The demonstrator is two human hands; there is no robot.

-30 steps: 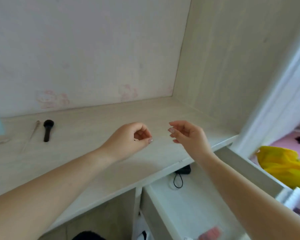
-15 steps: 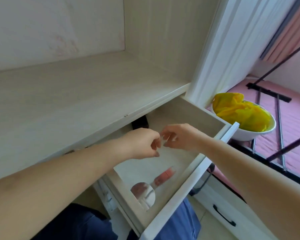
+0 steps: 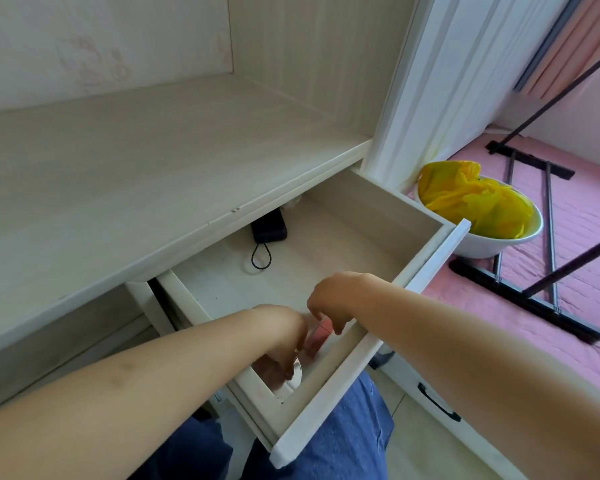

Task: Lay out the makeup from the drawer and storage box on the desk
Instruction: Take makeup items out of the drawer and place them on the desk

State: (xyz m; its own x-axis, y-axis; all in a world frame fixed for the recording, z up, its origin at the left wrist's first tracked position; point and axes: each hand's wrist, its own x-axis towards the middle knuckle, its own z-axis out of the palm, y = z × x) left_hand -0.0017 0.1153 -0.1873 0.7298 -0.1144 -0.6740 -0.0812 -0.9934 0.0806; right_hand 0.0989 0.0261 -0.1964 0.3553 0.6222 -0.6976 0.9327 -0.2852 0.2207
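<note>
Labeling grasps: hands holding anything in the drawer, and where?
Cannot tell. Left hand reaches the round mirror, right hand the pink item; fingers hidden.

The back wall (image 3: 94, 39) was pale, with faint pink markings. A light wood-grain side panel (image 3: 309, 53) stood at its right, beside a white ribbed post (image 3: 440, 71). The floor (image 3: 568, 244) to the right was covered in pink quilted matting, on which a black metal rack (image 3: 520, 296) stood. Pink curtains (image 3: 575, 39) hung at upper right. Lighting was soft, even daylight.
</note>
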